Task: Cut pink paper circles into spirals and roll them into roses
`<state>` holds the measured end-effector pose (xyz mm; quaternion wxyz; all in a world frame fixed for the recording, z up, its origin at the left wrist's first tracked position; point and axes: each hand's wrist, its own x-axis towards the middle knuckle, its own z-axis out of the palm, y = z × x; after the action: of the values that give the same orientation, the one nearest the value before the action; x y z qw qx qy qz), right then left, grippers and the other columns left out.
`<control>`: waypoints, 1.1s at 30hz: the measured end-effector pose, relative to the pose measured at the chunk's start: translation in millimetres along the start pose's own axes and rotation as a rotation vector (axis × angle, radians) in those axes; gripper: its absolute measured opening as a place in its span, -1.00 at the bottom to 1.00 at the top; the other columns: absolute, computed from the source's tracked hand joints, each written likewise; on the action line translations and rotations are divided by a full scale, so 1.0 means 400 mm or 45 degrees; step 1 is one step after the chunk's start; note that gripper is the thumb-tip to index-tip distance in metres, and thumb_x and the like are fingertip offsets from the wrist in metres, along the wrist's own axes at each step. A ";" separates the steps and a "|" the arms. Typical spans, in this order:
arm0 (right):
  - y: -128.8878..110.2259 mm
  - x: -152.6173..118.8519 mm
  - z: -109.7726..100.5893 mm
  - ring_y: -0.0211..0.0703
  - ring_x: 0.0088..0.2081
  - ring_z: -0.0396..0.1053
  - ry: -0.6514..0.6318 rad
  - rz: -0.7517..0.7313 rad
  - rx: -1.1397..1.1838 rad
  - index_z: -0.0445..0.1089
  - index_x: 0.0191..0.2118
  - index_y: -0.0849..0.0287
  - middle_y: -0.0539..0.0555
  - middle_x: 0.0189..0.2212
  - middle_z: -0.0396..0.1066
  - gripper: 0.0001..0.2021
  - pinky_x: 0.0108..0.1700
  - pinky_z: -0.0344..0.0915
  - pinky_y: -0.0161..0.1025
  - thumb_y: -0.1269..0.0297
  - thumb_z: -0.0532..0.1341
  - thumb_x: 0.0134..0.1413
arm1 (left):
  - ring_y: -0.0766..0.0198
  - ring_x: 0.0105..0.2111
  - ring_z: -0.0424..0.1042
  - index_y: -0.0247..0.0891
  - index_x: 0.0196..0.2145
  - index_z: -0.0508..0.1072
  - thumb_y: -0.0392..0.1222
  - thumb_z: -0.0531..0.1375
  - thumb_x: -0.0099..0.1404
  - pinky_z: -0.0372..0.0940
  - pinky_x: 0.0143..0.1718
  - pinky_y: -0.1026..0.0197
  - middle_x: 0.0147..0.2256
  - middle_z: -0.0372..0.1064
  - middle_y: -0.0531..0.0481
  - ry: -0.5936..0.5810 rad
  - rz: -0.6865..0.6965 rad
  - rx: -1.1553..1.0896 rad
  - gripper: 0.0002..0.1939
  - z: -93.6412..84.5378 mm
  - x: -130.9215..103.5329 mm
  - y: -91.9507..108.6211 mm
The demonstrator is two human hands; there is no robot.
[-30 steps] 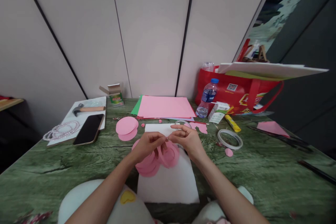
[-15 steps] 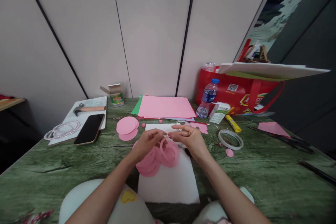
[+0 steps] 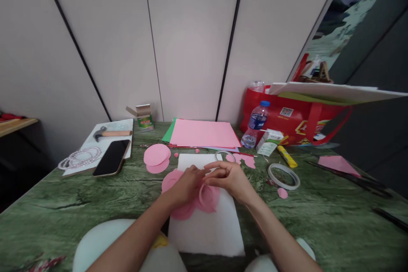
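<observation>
A curled pink paper strip stands in a loop over pink paper rounds. My right hand pinches the top of the loop between thumb and forefinger, its other fingers bent loosely. From the left, my left hand reaches over the pink paper with fingers closed near the right fingertips; it seems to grip the strip too, though its fingertips are partly hidden. Overlapping pink paper rounds lie beneath my left hand, on a white sheet. Part of the sheet is covered by my hands and the pink paper.
Pink paper circles lie left of the sheet, near a phone and a hammer. Behind is stacked coloured paper. To the right are a tape roll, glue, a water bottle and a red bag.
My left hand has moved slightly right and down over the pink paper, covering more of it. My right hand has come a little lower, and the whole view has shifted slightly.
</observation>
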<state>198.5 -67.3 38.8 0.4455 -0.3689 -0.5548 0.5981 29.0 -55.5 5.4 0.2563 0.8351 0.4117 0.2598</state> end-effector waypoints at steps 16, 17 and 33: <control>-0.017 0.005 -0.039 -0.13 -0.48 0.48 0.196 -0.003 0.174 0.45 -0.31 0.19 0.07 -0.51 0.54 -0.60 -0.38 0.39 -0.24 0.31 0.44 -0.45 | 0.35 -0.43 0.30 -0.15 0.08 0.17 -0.32 0.06 0.18 0.26 -0.37 0.25 -0.35 0.28 0.03 0.275 -0.016 -0.516 -0.51 -0.030 0.012 0.003; -0.019 0.005 -0.041 -0.14 -0.49 0.47 0.220 -0.012 0.190 0.45 -0.32 0.20 0.08 -0.52 0.54 -0.60 -0.40 0.38 -0.25 0.30 0.44 -0.46 | 0.35 -0.43 0.33 -0.15 0.09 0.14 -0.28 0.05 0.20 0.28 -0.36 0.23 -0.33 0.27 0.01 0.290 -0.045 -0.651 -0.52 -0.033 0.013 0.008; -0.026 0.004 -0.018 -0.15 -0.52 0.46 0.426 -0.061 0.354 0.43 -0.40 0.20 0.07 -0.53 0.53 -0.62 -0.45 0.39 -0.26 0.24 0.46 -0.49 | 0.11 0.00 0.27 -0.18 -0.01 0.35 -0.17 0.10 0.22 0.13 0.03 0.05 -0.01 0.33 -0.12 0.033 -0.056 -0.680 -0.64 -0.046 -0.001 0.072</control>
<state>206.0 -63.5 48.6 0.5919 -0.3847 -0.3941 0.5885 32.9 -67.3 37.4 0.4679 0.7254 0.3497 0.3641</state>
